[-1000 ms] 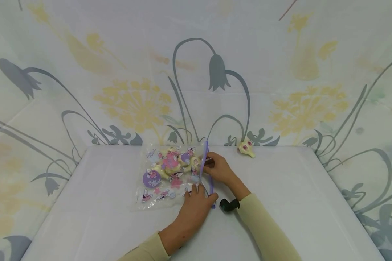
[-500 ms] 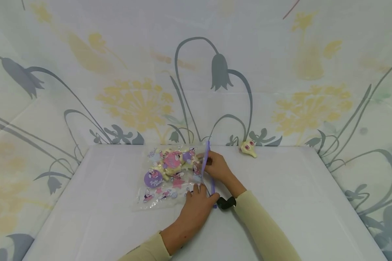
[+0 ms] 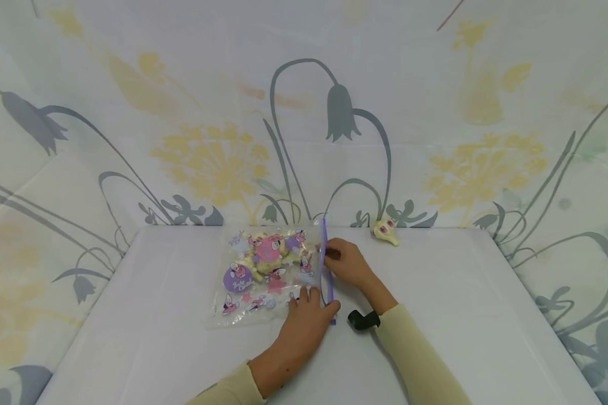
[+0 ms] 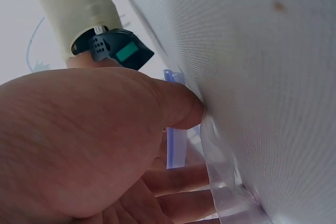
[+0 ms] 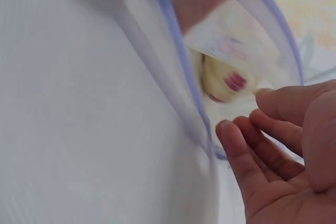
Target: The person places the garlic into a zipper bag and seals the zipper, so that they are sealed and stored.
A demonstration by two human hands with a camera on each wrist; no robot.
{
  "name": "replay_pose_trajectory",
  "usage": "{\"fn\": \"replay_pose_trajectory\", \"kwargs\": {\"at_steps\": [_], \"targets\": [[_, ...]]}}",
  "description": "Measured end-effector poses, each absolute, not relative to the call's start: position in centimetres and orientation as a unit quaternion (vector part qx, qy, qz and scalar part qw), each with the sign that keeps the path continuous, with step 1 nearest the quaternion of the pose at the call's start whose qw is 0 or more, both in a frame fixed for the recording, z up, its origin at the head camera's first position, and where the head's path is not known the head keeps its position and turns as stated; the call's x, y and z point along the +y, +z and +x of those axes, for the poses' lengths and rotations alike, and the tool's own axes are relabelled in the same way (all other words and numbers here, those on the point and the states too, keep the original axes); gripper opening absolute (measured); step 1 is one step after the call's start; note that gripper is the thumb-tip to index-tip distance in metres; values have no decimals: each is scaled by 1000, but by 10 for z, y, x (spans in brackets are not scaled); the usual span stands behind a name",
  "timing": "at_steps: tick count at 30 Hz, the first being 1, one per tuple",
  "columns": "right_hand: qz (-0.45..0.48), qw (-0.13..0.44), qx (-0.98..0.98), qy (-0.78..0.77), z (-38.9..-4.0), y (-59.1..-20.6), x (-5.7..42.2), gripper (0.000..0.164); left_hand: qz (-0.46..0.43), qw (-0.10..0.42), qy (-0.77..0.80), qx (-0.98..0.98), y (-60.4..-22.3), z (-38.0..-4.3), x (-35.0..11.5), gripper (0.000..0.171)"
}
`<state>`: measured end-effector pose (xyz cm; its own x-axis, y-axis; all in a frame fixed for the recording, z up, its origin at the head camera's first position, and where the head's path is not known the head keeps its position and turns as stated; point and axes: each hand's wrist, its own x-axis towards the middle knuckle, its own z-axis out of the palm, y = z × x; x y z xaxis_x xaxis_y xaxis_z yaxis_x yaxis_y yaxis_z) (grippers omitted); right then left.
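Note:
A clear zip bag [image 3: 263,306] with a purple zip edge [image 3: 325,236] and pink and purple prints lies on the table. Several cream-coloured, bulb-shaped things show through its film. My left hand [image 3: 306,320] rests on its near right corner, fingers straight, thumb by the zip. The right hand [image 3: 348,263] is at the bag's mouth with its fingertips at the zip edge. In the right wrist view, that hand's thumb and fingers stand apart with nothing between them. Beyond them, inside the gaping mouth, lies a cream bulb [image 5: 226,80] with dark pink patches.
Another cream bulb [image 3: 385,231] with dark pink patches and a tapering stem lies at the table's back edge, right of the bag. A flower-patterned cloth [image 3: 304,169] rises behind the white table [image 3: 466,315]. A dark device [image 3: 363,320] sits at the right wrist.
My right hand has drawn back to the right, out of the bag's mouth. The bag's upper lip has settled straighter. The left hand stays where it was.

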<state>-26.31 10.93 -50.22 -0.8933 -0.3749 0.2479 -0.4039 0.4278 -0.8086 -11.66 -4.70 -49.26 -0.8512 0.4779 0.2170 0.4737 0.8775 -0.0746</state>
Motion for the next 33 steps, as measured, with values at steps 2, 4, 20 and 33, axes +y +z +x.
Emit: {"fn": "replay_pose_trajectory", "kwargs": {"at_steps": [2,4,20,33], "targets": [[226,17,-845,484,-262,-500,115,22,-246,105,5,-964,-493,-117,-47,29],[222,23,-848,482,-263,-498,119,22,-245,96,3,-965,-493,-117,-47,30],[185,154,-848,471,-272,-479,162,32,-238,70,-17,-968,-491,-119,-46,34],[125,233,-859,438,-279,-477,195,36,-244,94,-17,-965,-494,-119,-47,31]]}}
